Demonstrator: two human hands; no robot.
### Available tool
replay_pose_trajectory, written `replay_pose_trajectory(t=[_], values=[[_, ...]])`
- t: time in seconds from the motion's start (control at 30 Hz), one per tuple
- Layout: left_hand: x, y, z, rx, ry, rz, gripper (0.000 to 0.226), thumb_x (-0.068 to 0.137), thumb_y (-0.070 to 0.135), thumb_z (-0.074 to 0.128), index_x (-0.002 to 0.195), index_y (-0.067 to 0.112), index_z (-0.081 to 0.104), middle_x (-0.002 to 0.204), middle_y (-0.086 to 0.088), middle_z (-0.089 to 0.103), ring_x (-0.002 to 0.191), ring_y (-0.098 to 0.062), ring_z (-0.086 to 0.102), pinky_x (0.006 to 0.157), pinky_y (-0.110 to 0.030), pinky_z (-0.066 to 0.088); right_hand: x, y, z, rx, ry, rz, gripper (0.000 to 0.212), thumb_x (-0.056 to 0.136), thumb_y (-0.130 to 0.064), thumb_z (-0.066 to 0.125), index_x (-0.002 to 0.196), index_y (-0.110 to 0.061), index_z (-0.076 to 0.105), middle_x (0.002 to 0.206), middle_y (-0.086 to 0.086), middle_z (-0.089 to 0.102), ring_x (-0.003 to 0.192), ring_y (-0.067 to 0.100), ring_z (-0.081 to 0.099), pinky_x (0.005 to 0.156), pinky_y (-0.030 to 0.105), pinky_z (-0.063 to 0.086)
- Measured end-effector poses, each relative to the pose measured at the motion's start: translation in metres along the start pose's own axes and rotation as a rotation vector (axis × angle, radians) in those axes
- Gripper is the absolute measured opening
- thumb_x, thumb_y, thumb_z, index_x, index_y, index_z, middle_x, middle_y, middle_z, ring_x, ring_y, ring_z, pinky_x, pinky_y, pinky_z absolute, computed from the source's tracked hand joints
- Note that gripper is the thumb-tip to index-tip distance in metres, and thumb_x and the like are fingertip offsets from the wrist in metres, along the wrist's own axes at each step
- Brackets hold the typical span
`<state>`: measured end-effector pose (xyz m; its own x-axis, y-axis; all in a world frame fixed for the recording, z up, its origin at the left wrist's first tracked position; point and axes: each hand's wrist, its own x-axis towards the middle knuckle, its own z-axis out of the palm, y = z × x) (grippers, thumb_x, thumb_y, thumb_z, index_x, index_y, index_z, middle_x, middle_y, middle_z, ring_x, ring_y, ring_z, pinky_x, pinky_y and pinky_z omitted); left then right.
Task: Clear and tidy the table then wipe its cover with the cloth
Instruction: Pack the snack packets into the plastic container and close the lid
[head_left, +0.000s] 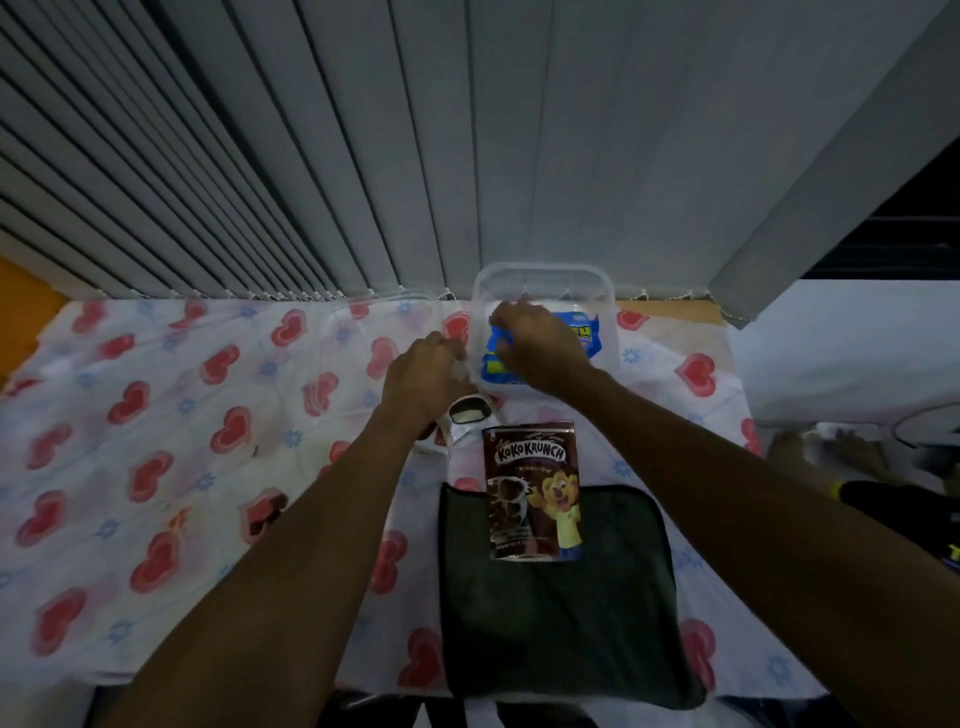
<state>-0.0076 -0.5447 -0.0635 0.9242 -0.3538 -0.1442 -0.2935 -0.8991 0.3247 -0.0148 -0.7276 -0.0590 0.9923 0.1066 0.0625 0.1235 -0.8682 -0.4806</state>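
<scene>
1. Presently the right hand reaches down inside the clear plastic container at the far edge of the table, its fingers curled onto the upper left end of a blue snack packet that lies in the container.
2. The left hand is against the container's left wall with bent fingers; I cannot tell whether it grips the wall or only touches it.
3. Under the left wrist lies a small brown-and-white sachet.
4. Nearer, a Koko Krunch packet lies flat, its lower half on the dark green cloth, well apart from both hands.
5. The cloth lies spread at the near edge on the heart-patterned table cover.
6. A clear lid lies just left of the container, below grey vertical blinds.
</scene>
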Motion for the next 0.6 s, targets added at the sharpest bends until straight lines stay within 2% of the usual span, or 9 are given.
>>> replay_pose_trajectory(t=[0.07, 0.13, 0.23, 0.3, 0.33, 0.43, 0.6], values=[[-0.014, -0.016, 0.005, 0.004, 0.013, -0.048, 0.027, 0.091, 0.035, 0.066, 0.113, 0.020, 0.065, 0.108, -0.004, 0.061, 0.098, -0.025, 0.063, 0.079, -0.039, 0.056, -0.014, -0.022, 0.007, -0.032, -0.032, -0.084, 0.025, 0.092, -0.012, 0.060, 0.117, -0.013, 0.062, 0.106, 0.009, 0.070, 0.089, 0.022, 0.067, 0.073, 0.035, 0.057], [-0.028, -0.034, 0.013, 0.022, -0.022, -0.094, 0.032, 0.090, 0.033, 0.066, 0.118, 0.019, 0.063, 0.110, -0.007, 0.060, 0.100, -0.029, 0.062, 0.081, -0.041, 0.056, -0.027, -0.038, 0.020, -0.054, -0.166, -0.077, 0.030, 0.092, -0.018, 0.063, 0.122, -0.017, 0.060, 0.111, 0.006, 0.070, 0.093, 0.022, 0.068, 0.074, 0.033, 0.056], [-0.043, -0.056, 0.029, 0.055, -0.157, -0.116, 0.051, 0.084, 0.035, 0.071, 0.129, 0.016, 0.055, 0.118, -0.013, 0.052, 0.110, -0.035, 0.056, 0.085, -0.045, 0.053, -0.042, -0.046, 0.051, -0.209, -0.397, -0.096, 0.063, 0.084, -0.022, 0.073, 0.140, -0.019, 0.044, 0.128, 0.008, 0.059, 0.107, 0.028, 0.064, 0.081, 0.041, 0.057], [-0.050, -0.063, 0.042, 0.011, -0.221, -0.120, 0.069, 0.075, 0.040, 0.081, 0.132, 0.015, 0.049, 0.125, -0.014, 0.046, 0.115, -0.036, 0.050, 0.088, -0.048, 0.052, -0.051, -0.044, 0.071, -0.268, -0.484, -0.078, 0.092, 0.079, -0.020, 0.079, 0.153, -0.014, 0.025, 0.147, 0.014, 0.044, 0.121, 0.034, 0.056, 0.092, 0.048, 0.054], [-0.052, -0.062, 0.048, -0.025, -0.223, -0.130, 0.077, 0.072, 0.041, 0.084, 0.135, 0.016, 0.047, 0.130, -0.014, 0.042, 0.117, -0.037, 0.048, 0.090, -0.049, 0.052, -0.054, -0.041, 0.079, -0.284, -0.500, -0.066, 0.100, 0.079, -0.018, 0.078, 0.157, -0.011, 0.016, 0.154, 0.016, 0.035, 0.128, 0.036, 0.052, 0.097, 0.049, 0.052], [-0.050, -0.058, 0.062, -0.080, -0.199, -0.145, 0.090, 0.072, 0.037, 0.084, 0.146, 0.019, 0.037, 0.144, -0.017, 0.031, 0.124, -0.042, 0.045, 0.094, -0.050, 0.050, -0.053, -0.036, 0.095, -0.312, -0.471, -0.044, 0.099, 0.082, -0.014, 0.075, 0.158, -0.009, 0.012, 0.158, 0.016, 0.028, 0.132, 0.038, 0.049, 0.099, 0.050, 0.051], [-0.049, -0.055, 0.073, -0.071, -0.188, -0.159, 0.105, 0.069, 0.045, 0.083, 0.153, 0.023, 0.025, 0.151, -0.012, 0.025, 0.127, -0.039, 0.043, 0.102, -0.057, 0.044, -0.049, -0.034, 0.104, -0.311, -0.352, -0.019, 0.077, 0.085, -0.015, 0.073, 0.150, -0.009, 0.031, 0.145, 0.015, 0.040, 0.119, 0.036, 0.057, 0.093, 0.044, 0.052]])
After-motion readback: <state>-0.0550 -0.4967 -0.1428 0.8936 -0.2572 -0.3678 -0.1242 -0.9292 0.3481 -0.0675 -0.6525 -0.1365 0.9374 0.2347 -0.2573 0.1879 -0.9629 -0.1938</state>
